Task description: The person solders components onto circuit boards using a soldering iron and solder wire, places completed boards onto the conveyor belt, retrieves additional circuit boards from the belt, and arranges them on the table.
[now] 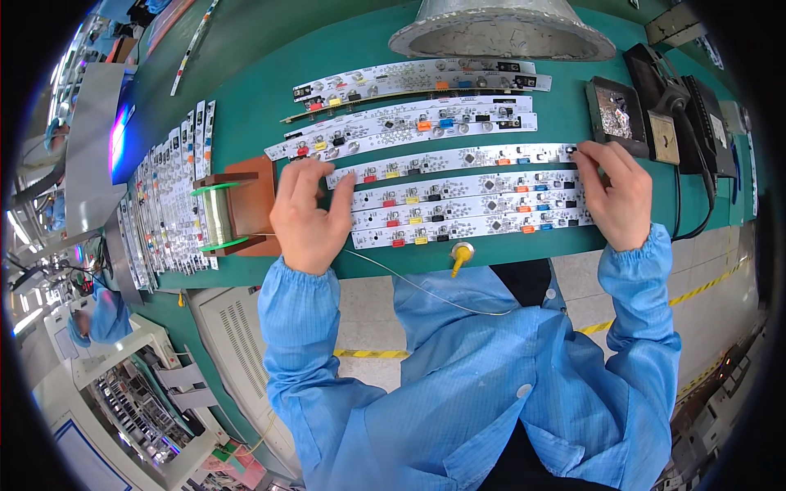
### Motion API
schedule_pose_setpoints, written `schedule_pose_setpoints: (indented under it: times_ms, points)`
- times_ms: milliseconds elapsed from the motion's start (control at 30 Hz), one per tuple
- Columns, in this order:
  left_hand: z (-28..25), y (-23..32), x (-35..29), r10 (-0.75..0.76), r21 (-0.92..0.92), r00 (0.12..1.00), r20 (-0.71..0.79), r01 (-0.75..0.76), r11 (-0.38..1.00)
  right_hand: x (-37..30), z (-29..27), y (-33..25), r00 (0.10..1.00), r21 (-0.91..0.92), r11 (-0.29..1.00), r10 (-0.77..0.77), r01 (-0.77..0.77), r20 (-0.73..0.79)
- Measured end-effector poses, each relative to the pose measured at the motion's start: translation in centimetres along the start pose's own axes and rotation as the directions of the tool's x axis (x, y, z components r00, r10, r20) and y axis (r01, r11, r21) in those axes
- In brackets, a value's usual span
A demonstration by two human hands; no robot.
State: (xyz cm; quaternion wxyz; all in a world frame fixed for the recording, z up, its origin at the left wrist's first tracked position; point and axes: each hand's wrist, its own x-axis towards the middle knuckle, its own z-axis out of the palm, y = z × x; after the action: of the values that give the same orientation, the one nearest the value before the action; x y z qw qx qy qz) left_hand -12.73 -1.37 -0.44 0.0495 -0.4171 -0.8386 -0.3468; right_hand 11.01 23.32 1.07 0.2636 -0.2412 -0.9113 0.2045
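A long white circuit board strip point(446, 161) with red, yellow, black, orange and blue components lies across the green bench in front of me. My left hand point(311, 214) grips its left end, with thumb and fingers curled at the edge. At the other end my right hand point(616, 190) pinches the strip's tip between thumb and fingers. Three similar strips point(458, 209) lie side by side just nearer to me, their left ends close to my left thumb. Further off, several more strips point(393, 131) rest in a slightly fanned group.
Left of my left hand stands a solder wire spool point(218, 216) on a brown holder, its wire trailing toward my lap. Many strips point(168, 204) stand packed beyond it. A metal hood point(503, 33) overhangs the back. At right are a scrap-filled black tray point(616, 113) and a cabled black device point(667, 90).
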Motion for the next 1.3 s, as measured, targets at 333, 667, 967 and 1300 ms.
schedule_pose_setpoints:
  times_ms: [333, 667, 967, 1300]
  points:
    - [-2.2, -3.2, 1.8, -0.062, 0.364, 0.994, 0.089, 0.025, 0.931, 5.3, 4.0, -2.1, 0.971, -0.049, 0.975, -0.207, 0.215, 0.122]
    - [-2.6, -4.5, 1.9, 0.108, 0.314, 0.987, 0.116, -0.140, 0.939, 5.1, 2.4, -1.3, 0.923, 0.219, 0.898, -0.384, 0.382, -0.033]
    - [-3.0, -5.4, 2.0, 0.199, 0.191, 0.961, 0.190, -0.235, 0.953, 5.2, 2.9, -1.1, 0.894, 0.538, 0.746, 0.172, -0.392, 0.414]
    - [-2.3, -4.7, 2.8, 0.045, 0.178, 0.998, -0.044, -0.036, 0.983, 5.3, 2.7, -2.0, 0.942, 0.338, 0.896, -0.329, 0.288, 0.070]
